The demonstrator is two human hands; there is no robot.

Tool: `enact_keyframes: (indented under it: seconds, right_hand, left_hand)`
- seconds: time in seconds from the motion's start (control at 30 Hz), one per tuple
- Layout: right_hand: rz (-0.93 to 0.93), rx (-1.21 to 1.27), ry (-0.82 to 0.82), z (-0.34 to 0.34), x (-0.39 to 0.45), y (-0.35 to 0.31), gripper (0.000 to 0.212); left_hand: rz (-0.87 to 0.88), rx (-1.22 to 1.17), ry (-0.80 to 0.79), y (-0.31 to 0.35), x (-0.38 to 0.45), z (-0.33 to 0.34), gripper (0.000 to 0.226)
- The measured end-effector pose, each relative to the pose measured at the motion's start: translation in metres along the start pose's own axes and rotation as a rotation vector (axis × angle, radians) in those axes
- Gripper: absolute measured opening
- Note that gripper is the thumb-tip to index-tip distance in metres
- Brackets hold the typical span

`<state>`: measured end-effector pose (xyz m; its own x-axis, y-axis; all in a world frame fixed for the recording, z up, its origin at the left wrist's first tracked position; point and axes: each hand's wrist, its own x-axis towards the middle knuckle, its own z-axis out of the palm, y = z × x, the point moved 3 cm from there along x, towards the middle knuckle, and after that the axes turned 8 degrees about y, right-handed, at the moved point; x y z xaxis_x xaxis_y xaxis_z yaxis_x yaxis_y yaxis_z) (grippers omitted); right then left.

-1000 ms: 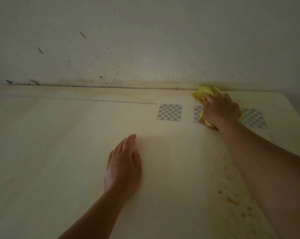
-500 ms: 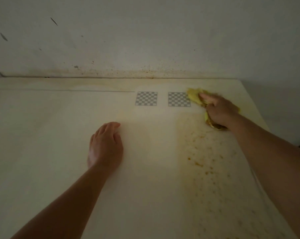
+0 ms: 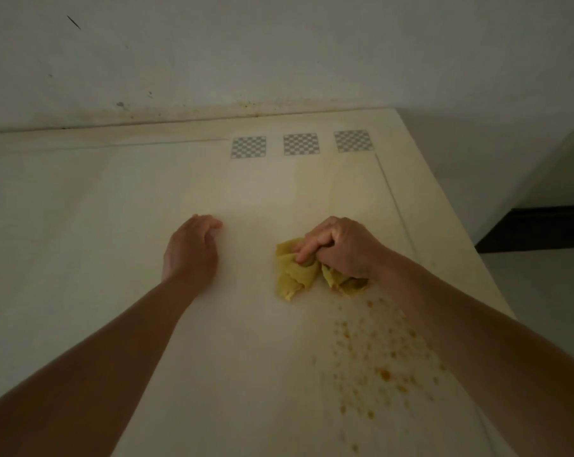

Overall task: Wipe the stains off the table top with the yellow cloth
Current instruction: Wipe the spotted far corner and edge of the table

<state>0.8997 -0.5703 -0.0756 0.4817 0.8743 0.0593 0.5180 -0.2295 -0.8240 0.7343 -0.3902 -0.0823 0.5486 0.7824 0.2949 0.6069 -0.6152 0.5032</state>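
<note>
My right hand (image 3: pixel 343 250) is clenched on a crumpled yellow cloth (image 3: pixel 294 275) and presses it onto the cream table top (image 3: pixel 114 225) near the middle right. Orange-brown stains (image 3: pixel 374 361) speckle the surface just in front of the cloth, partly under my right forearm. My left hand (image 3: pixel 190 249) rests flat on the table to the left of the cloth, fingers together, holding nothing.
Three checkered squares (image 3: pixel 300 144) sit in a row near the table's far edge. A stained grey wall (image 3: pixel 279 54) rises directly behind. The table's right edge (image 3: pixel 460 232) drops to a pale floor with a dark skirting.
My right hand has dragged the cloth from the far right corner near the checkered squares back toward me. The left hand stayed flat in place.
</note>
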Motion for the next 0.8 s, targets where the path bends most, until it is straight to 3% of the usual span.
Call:
enact_keyframes:
  seconds: [0.3, 0.57, 0.8]
  right_hand:
    - [-0.084, -0.031, -0.011, 0.040, -0.117, -0.031, 0.040]
    - [-0.102, -0.113, -0.065, 0.070, -0.199, -0.061, 0.044]
    - [-0.133, -0.123, -0.154, 0.080, -0.255, -0.073, 0.038]
  left_hand:
    - [0.021, -0.121, -0.131, 0.028, -0.099, -0.025, 0.029]
    - [0.015, -0.148, -0.153, 0.040, -0.163, -0.044, 0.032]
    - [0.008, -0.162, -0.193, 0.043, -0.178, -0.049, 0.030]
